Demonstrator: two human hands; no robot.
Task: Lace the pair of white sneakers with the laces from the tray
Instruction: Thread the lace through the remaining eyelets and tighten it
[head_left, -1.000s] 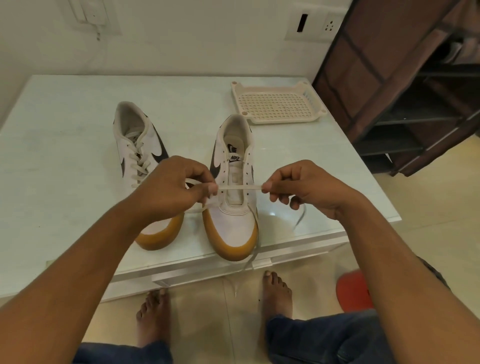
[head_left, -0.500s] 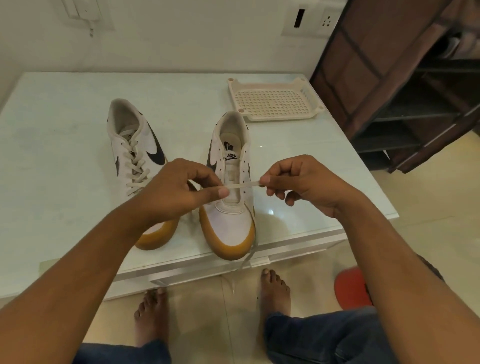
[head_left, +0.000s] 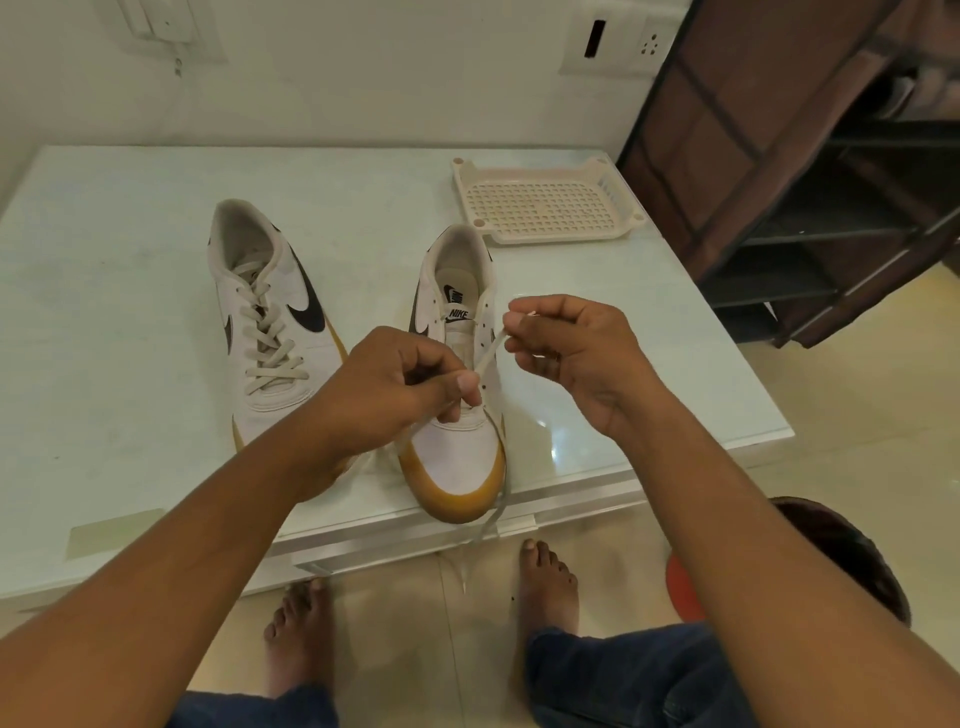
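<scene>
As the left hand (head_left: 395, 384) and right hand (head_left: 566, 343) pinch a white lace (head_left: 491, 352) taut over the unlaced sneaker (head_left: 457, 452), the laced sneaker (head_left: 275, 322) stands to its left, the tray (head_left: 621, 228) behind it.

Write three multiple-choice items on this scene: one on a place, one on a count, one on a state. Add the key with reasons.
1. Where is the tray?
A) far right of the table
B) on the floor
C) on a shelf

2. Of the left sneaker and the right sneaker, how many are fully laced?
A) none
B) one
C) both

3. The lace above the right sneaker is:
A) lying loose
B) pinched by the left hand and the right hand
C) tied in a bow

Key:
1 A, it sits by the table's far right corner.
2 B, only the left sneaker shows crossed lacing.
3 B, fingers of both hands pinch it.
</scene>
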